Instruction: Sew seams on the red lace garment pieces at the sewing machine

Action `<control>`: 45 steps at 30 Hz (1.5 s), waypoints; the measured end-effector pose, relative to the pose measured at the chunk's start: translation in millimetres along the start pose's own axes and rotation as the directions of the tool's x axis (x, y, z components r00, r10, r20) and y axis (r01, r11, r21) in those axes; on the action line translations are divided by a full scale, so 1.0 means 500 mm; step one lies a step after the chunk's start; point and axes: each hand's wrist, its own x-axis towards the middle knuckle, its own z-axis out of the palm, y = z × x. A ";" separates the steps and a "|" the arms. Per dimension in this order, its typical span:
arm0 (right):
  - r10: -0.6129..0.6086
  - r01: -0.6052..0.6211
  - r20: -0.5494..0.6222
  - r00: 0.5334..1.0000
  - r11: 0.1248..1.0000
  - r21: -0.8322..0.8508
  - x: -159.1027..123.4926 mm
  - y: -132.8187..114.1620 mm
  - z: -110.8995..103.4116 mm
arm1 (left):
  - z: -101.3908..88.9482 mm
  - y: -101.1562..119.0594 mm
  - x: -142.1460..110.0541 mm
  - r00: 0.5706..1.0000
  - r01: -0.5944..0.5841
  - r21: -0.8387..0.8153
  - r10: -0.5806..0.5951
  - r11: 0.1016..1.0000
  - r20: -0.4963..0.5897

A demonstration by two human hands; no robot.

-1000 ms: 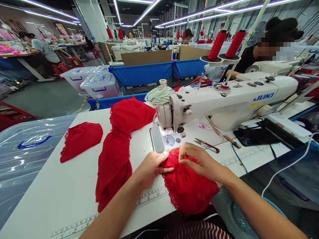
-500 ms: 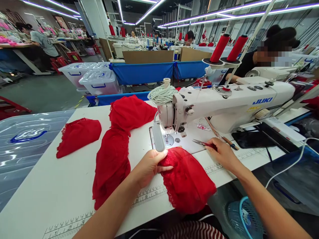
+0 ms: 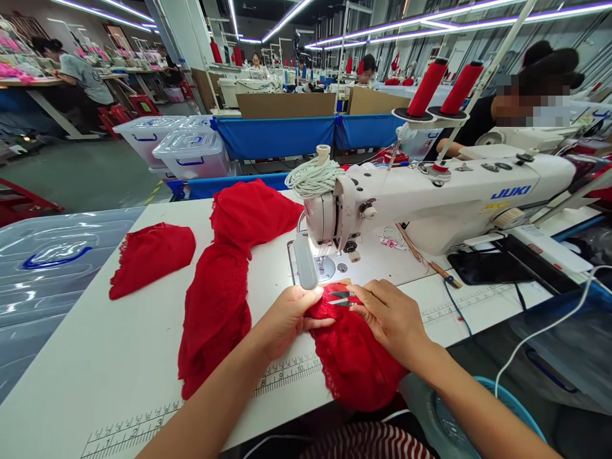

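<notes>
My left hand (image 3: 294,315) pinches the upper left edge of a red lace-trimmed fabric piece (image 3: 361,370) between thumb and fingers. My right hand (image 3: 394,319) is closed round a pair of thread snips (image 3: 342,298); their two blades are apart and point left over the lace, close to my left thumb. Most of the snips' handle is hidden in my fingers. The fabric hangs over the table's front edge. Just behind both hands stands a white sewing machine (image 3: 430,197), its lit needle plate (image 3: 326,268) beyond the fabric.
More red fabric (image 3: 217,299) lies left of my left arm, with a smaller red piece (image 3: 153,258) farther left. A wooden-handled tool (image 3: 425,258) and a black phone (image 3: 488,268) lie right of the needle area. A clear lidded bin (image 3: 62,268) adjoins the table's left side.
My right hand left the fabric, picked up the snips from the table right of the needle, and brought them back left over the lace. My left hand has kept its pinch.
</notes>
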 end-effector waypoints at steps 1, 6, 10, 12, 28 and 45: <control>-0.001 0.000 -0.004 1.000 1.000 -0.011 0.001 -0.001 0.001 | 0.000 0.000 0.000 1.000 0.003 0.005 -0.003 1.000 -0.002; 0.005 -0.005 -0.036 0.999 1.000 -0.001 0.008 -0.007 0.004 | 0.001 0.003 0.001 1.000 0.014 -0.001 -0.014 1.000 0.005; 0.026 -0.025 -0.036 0.999 0.999 0.036 0.010 -0.005 0.004 | 0.002 0.001 0.001 1.000 0.013 -0.002 -0.013 1.000 -0.007; 0.081 -0.074 -0.054 0.995 0.990 0.118 0.010 -0.003 0.002 | 0.001 -0.001 0.002 1.000 0.004 -0.004 -0.004 1.000 -0.022; 0.574 -0.588 0.168 0.802 0.708 0.391 0.016 0.048 -0.021 | -0.006 -0.011 0.008 0.998 -0.015 0.178 0.024 0.984 -0.051; 0.518 -0.684 0.449 0.728 0.601 0.415 -0.009 -0.007 -0.001 | -0.003 -0.004 0.008 0.997 -0.037 0.164 0.047 0.986 -0.056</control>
